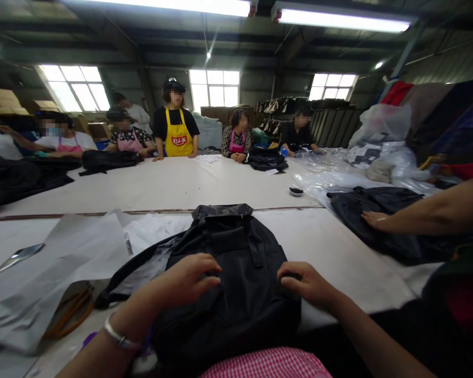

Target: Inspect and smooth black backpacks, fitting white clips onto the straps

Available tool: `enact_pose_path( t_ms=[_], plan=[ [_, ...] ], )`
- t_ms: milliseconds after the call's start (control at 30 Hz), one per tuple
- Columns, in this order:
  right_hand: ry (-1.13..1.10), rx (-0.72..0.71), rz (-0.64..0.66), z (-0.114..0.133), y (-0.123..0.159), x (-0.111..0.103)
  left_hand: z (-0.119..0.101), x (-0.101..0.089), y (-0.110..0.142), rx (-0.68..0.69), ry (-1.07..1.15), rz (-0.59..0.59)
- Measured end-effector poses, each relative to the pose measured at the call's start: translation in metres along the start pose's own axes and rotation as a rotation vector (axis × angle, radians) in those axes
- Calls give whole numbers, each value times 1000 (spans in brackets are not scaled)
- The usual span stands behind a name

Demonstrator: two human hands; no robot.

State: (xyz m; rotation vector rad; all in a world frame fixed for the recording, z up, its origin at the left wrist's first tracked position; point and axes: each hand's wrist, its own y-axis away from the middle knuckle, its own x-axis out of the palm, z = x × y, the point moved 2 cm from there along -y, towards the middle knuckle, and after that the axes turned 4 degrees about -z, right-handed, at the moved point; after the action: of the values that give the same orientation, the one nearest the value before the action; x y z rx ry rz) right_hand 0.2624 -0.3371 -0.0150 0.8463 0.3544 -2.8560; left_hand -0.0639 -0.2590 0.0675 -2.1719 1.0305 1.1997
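Fingers (pixel 208 261) of 1 left hand (pixel 191 278) and 1 right hand (pixel 309 283) curl at 1 backpack (pixel 244 283).

The backpack (pixel 236 273) is black. At six o'clock, the cloth (pixel 270 365) is checked pink and white; at seven, the bracelet (pixel 116 334) is silver; at eleven, the apron (pixel 177 128) is yellow with a red patch (pixel 179 140); the tabletop (pixel 205 186) is white.

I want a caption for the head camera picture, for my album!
Two bare hands, left and right, over a black backpack on a long white table.
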Motion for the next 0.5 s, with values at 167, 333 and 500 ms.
enact_pose_path(
  t_ms=[167, 333, 500],
  plan=[
    [187, 7, -306, -23, -64, -14, 58, 10, -101, -27, -274, -26],
    [352, 86, -406, -78, -123, -7, 117, 24, -173, -199, -416, -25],
    [374, 161, -384, -123, -140, 18, 152, 29, -204, -281, -473, -24]
  ],
)
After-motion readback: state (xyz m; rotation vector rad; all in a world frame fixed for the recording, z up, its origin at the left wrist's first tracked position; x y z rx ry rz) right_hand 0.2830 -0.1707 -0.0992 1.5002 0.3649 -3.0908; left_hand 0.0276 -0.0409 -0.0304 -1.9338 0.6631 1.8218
